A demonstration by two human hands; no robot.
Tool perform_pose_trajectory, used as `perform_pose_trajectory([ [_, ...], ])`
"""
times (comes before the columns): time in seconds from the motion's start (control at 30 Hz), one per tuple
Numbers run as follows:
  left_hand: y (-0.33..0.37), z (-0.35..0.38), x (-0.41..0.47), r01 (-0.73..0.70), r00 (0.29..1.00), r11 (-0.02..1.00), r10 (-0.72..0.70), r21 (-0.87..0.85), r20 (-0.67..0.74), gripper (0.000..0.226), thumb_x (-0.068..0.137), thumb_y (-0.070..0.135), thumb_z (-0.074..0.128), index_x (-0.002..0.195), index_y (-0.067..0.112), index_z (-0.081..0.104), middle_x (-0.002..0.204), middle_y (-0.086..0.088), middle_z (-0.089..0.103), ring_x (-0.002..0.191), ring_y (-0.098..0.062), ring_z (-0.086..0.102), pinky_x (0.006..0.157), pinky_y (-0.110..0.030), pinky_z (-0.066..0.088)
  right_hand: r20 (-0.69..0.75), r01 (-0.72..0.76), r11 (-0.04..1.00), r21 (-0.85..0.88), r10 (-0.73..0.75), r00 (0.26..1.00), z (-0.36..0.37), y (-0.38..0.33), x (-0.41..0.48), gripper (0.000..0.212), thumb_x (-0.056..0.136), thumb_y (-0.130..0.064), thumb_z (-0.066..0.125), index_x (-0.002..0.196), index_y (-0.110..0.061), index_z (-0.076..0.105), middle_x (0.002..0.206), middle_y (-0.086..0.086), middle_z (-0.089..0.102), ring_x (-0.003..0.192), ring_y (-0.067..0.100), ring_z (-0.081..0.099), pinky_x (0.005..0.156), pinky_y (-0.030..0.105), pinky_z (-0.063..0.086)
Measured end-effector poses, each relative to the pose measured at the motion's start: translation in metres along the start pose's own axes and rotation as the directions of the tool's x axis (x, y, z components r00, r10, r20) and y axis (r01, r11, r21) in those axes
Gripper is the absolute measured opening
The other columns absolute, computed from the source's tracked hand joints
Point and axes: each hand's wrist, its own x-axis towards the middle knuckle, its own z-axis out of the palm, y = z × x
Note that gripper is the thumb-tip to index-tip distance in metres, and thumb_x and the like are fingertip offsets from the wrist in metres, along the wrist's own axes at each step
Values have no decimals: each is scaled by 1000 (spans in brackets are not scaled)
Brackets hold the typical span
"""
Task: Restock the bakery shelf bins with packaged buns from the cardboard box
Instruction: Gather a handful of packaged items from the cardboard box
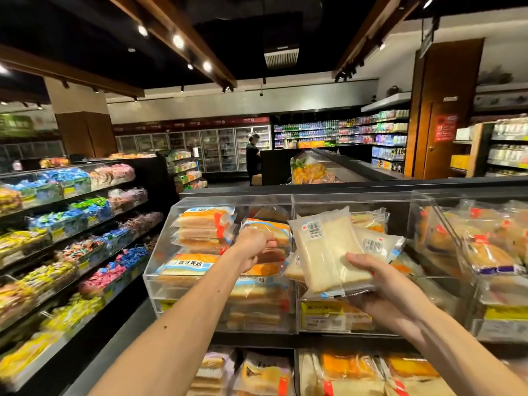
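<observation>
Three bins stand side by side on the top shelf: the left bin (160,252) holds stacked buns, the middle bin (357,200) sits just right of it, and the right bin (428,224) lies beyond. The left hand (254,247) reaches into the left bin and grips a pack (268,227) at its right side, while the right hand (383,284) holds two packs (328,252) before the middle bin. More buns (265,372) lie on the shelf beneath, candy shelves (71,224) run along the left, and fridges (217,150) stand far behind.

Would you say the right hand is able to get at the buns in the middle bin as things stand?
Probably not: the right hand grips pale packs that sit between it and the middle bin, so it is fully occupied.
</observation>
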Motion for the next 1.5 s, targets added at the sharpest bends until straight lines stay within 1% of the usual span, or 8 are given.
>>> perform_pose_trajectory([
  [0.2,-1,-13,-17,-273,930,844,354,462,-97,16,95,10,58,91,16,73,91,-3,73,73,-18,67,60,-33,53,-9,12,999,43,-11,1000,9,5,-6,41,69,-11,72,109,-9,64,100,17,76,99,33,68,93,47,51],
  [0.33,20,-8,-78,-714,580,456,810,531,85,22,96,32,57,114,24,68,113,10,66,104,-2,59,88,-21,47,26,48,997,58,-50,998,17,3,-13,42,70,-12,70,111,-8,63,99,18,75,102,34,68,87,44,54],
  [0.47,21,1,-121,-797,493,85,663,598,563,85,80,73,52,153,34,30,160,3,26,147,-10,19,118,-25,16,63,159,987,-26,-157,986,35,2,-18,33,82,-27,67,112,-13,67,95,12,77,82,24,74,75,39,55],
  [0.57,8,-4,-119,-784,488,6,625,621,610,108,74,75,62,157,37,4,166,0,5,153,-17,4,123,-38,12,43,177,984,-18,-176,983,47,7,-20,47,92,-49,56,121,-13,65,108,15,74,99,30,71,82,42,54],
  [0.73,1,-27,-120,-834,494,289,771,471,402,70,84,34,77,145,29,43,146,6,48,130,-6,45,107,-18,38,2,188,982,-14,-188,982,57,6,-26,43,94,-43,57,118,-8,63,104,21,74,96,35,72,82,45,59],
  [0.93,6,-44,-122,-385,923,919,385,-81,-15,20,92,16,69,111,14,66,98,-3,76,92,-15,73,84,-33,59,-70,140,986,88,-134,988,51,5,-26,29,92,-29,65,114,-11,59,102,24,72,88,37,74,76,52,60],
  [1.13,1,-48,-78,15,997,852,-50,-524,-52,36,90,1,68,121,-7,51,105,-26,70,81,-33,73,57,-32,61,-102,120,984,131,-107,989,43,7,-28,30,92,-26,65,117,-12,57,103,24,72,84,37,74,72,56,57],
  [1.5,17,-14,-27,123,986,918,-158,-376,-61,39,98,26,62,125,0,52,57,-10,68,35,-11,56,32,-18,42,-87,92,984,150,-80,993,31,5,-28,26,88,-23,67,110,-13,57,106,22,69,81,36,74,76,56,59],
])
